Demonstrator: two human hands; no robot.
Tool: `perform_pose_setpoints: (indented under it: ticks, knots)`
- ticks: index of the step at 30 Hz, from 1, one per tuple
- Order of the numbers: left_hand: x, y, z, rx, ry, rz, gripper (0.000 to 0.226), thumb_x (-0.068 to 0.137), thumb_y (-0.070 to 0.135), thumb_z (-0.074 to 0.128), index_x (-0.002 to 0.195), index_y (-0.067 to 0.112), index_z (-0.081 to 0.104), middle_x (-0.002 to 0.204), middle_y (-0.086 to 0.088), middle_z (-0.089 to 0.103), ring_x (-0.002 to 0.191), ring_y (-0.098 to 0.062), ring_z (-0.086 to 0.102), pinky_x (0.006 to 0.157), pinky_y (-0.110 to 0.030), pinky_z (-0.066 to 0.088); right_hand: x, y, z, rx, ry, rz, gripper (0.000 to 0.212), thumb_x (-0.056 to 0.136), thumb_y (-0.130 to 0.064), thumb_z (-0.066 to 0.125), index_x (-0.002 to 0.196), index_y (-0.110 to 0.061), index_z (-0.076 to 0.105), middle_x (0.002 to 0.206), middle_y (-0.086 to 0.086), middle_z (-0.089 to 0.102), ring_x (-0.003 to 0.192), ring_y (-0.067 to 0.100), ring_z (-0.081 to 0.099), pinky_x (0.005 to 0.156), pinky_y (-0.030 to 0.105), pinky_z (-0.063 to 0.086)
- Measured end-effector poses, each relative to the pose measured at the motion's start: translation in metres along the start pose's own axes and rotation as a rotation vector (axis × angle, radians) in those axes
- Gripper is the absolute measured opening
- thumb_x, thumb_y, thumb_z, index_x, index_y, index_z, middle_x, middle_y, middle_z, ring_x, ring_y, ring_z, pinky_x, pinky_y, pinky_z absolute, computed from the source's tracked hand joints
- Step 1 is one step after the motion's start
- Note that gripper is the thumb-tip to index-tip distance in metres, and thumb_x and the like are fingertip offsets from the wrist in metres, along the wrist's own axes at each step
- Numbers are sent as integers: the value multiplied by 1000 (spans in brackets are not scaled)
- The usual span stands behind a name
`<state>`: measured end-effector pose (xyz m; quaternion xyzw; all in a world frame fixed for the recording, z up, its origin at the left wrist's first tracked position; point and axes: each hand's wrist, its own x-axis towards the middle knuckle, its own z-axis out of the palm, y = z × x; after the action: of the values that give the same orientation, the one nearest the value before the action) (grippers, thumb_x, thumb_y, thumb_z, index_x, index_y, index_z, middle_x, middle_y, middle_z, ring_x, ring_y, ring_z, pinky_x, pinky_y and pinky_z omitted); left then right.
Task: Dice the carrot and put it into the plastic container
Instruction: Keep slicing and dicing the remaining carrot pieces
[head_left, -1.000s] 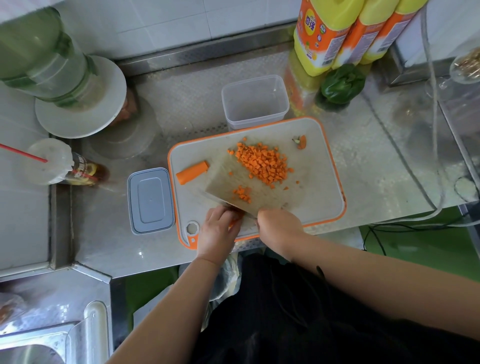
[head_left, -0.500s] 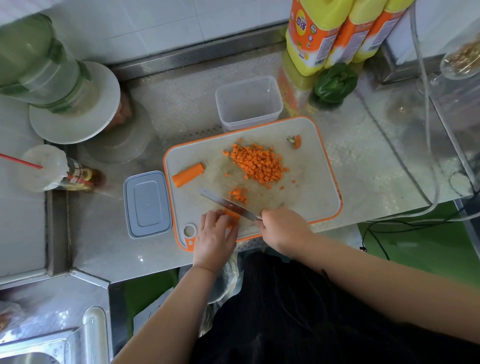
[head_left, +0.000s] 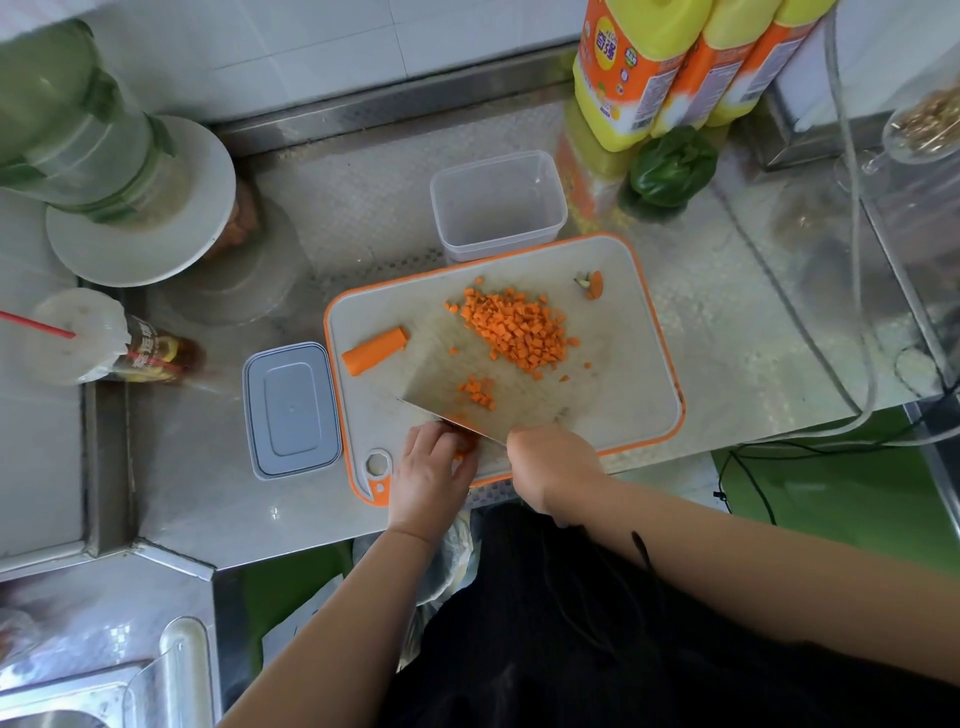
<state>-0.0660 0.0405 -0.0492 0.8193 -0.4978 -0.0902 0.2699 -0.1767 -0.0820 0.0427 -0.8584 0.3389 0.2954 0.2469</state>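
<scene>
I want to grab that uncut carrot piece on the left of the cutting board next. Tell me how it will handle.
The carrot piece looks stiff and solid, so it should lift without bending. Its rounded, tapered body may roll in a curve if nudged on the flat cutting board. The freshly cut end could be damp and a little slippery, though that is hard to tell from here.

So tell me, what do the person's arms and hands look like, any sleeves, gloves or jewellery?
Both forearms are bare, with no sleeves reaching them. The left hand and right hand wear no gloves, and no rings, watch or bracelets show. A dark garment covers the torso below.
</scene>
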Motion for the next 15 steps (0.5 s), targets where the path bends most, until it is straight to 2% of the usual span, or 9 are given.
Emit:
perform_pose_setpoints:
  ticks: [3, 7, 11, 15]
  knots:
    - [-1, 0, 0, 10, 5, 3, 21, 87, 29, 59, 81, 11, 68, 89, -1, 61, 85, -22, 54, 65, -31, 48, 7, 2, 1, 72, 7, -5, 13, 92, -6, 49, 100, -6, 58, 73, 6, 54, 70, 28, 56, 57, 33, 40]
    - [-2, 1, -2, 16, 18, 43, 17, 89, 26, 60, 83, 13, 69, 90, 0, 62, 86, -24, 54, 70, -31, 49, 14, 14, -4, 275, 4, 64, 30, 99, -34, 44, 102, -8, 59, 94, 11, 64, 91, 31, 61, 71, 35, 45]
    - [-3, 5, -8, 47, -15, 37, 21, 89, 28, 55, 86, 13, 70, 91, 0, 62, 93, -22, 50, 70, -30, 48, 4, 18, 1, 221, 51, 22, 29, 101, -34, 40, 97, -10, 57, 85, 8, 60, 82, 29, 59, 65, 33, 42]
    - [-5, 8, -8, 85, -20, 10, 23, 87, 27, 53, 86, 10, 69, 93, -4, 62, 93, -23, 49, 72, -34, 48, -5, 20, 4, 157, 68, -20, 27, 101, -30, 39, 101, -10, 56, 81, 5, 55, 72, 26, 52, 62, 34, 41]
